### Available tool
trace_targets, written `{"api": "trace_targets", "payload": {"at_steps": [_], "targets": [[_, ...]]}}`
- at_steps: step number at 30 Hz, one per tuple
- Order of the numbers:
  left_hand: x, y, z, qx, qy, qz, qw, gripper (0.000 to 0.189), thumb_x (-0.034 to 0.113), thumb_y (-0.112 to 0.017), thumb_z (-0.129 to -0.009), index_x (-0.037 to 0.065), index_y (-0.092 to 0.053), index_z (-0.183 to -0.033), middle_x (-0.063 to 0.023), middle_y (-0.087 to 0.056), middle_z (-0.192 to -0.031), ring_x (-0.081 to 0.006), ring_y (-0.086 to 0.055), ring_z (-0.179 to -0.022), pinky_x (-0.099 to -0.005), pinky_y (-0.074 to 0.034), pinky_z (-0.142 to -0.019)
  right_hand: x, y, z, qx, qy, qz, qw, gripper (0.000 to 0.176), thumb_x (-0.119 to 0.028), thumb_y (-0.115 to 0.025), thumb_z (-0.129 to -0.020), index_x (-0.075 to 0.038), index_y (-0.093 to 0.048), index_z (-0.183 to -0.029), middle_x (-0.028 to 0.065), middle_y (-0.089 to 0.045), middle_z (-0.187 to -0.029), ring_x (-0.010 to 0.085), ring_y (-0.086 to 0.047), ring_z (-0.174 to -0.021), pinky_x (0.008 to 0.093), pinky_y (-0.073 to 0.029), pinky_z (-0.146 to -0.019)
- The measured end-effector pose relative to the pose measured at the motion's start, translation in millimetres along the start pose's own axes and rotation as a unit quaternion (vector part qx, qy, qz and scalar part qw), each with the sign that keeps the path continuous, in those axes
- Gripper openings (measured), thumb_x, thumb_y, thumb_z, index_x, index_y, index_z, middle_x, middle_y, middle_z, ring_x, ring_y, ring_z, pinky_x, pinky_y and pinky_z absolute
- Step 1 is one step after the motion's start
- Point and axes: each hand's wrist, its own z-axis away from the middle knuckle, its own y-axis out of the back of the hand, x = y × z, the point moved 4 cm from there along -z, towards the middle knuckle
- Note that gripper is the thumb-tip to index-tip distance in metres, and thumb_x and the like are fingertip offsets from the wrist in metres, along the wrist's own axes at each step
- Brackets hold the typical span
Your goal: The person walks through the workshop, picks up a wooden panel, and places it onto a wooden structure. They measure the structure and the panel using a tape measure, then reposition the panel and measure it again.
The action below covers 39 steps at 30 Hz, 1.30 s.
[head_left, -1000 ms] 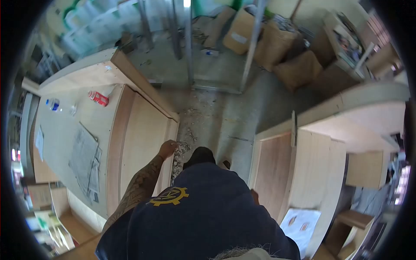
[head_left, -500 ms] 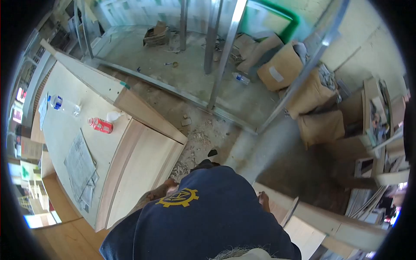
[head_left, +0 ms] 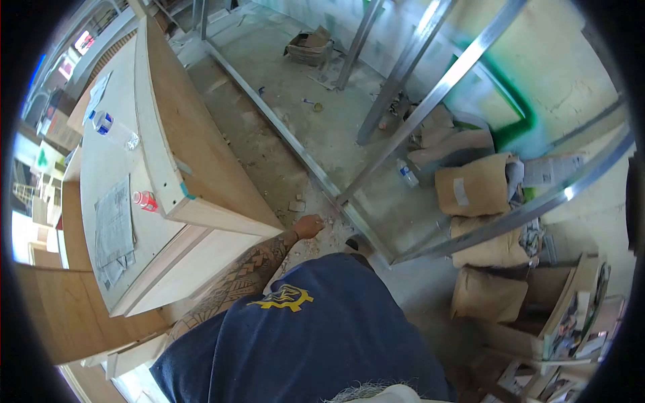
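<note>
My left hand [head_left: 309, 226] reaches forward past the corner of a pale wooden cabinet [head_left: 222, 252], over the debris-strewn floor [head_left: 295, 252]. Its fingers are curled closed, and whatever may be inside them is hidden. A flat scrap [head_left: 296, 206] lies on the floor just beyond the hand. My right hand is out of sight, with my dark shirt [head_left: 322, 336] filling the lower middle. On the cabinet top rest a red bottle [head_left: 145, 201], a clear plastic bottle [head_left: 115, 129] and worn paper sheets [head_left: 114, 225].
A metal stud frame [head_left: 289, 144] crosses the floor ahead, with uprights rising from it. Behind it are a cardboard box [head_left: 309, 48] and a water bottle [head_left: 407, 172]. Stuffed brown bags [head_left: 474, 183] and an open wooden box [head_left: 531, 336] with scraps stand to the right.
My left hand has moved forward from beside my body to above the floor near the cabinet corner. My right hand has left the view. The view has turned, shifting the frame and bags rightward.
</note>
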Motion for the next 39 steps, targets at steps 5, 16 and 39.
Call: {"api": "trace_targets", "payload": {"at_steps": [5, 16, 39], "targets": [[-4.9, 38.8, -17.3, -0.071, -0.036, -0.141, 0.987, 0.037, 0.033, -0.056, -0.096, 0.001, -0.069, -0.110, -0.0268, -0.067, -0.115, -0.0427, -0.064, -0.106, -0.0501, -0.050, -0.092, -72.0, 85.4, -88.2, -0.004, -0.143, -0.355, 0.924, 0.032, -0.034, -0.053, -0.095, -0.009, -0.058, -0.113, 0.0144, -0.060, -0.074, 0.0271, -0.059, -0.055, 0.0427, -0.049, -0.049], [-85.9, 86.1, -10.4, 0.009, 0.268, -0.031, 0.963, 0.037, 0.037, -0.063, -0.085, 0.002, -0.074, -0.092, -0.0265, -0.071, -0.094, -0.0411, -0.069, -0.092, -0.0488, -0.053, -0.080, -182.2, 113.7, -218.6, -0.029, -0.159, -0.227, 0.960, 0.039, -0.042, -0.058, -0.090, -0.011, -0.059, -0.113, 0.0136, -0.061, -0.076, 0.0279, -0.061, -0.060, 0.0450, -0.051, -0.052], [-311.2, 437.5, -172.2, 0.186, 0.455, 0.338, 0.802, 0.029, 0.024, -0.054, -0.100, 0.001, -0.067, -0.111, -0.0088, -0.067, -0.095, -0.0170, -0.065, -0.084, -0.0321, -0.054, -0.076, -671.4, -77.8, -397.2, -0.091, 0.003, 0.055, 0.994, 0.037, -0.028, -0.057, -0.095, 0.001, -0.061, -0.116, 0.0227, -0.071, -0.088, 0.0297, -0.072, -0.072, 0.0486, -0.055, -0.062]]}}
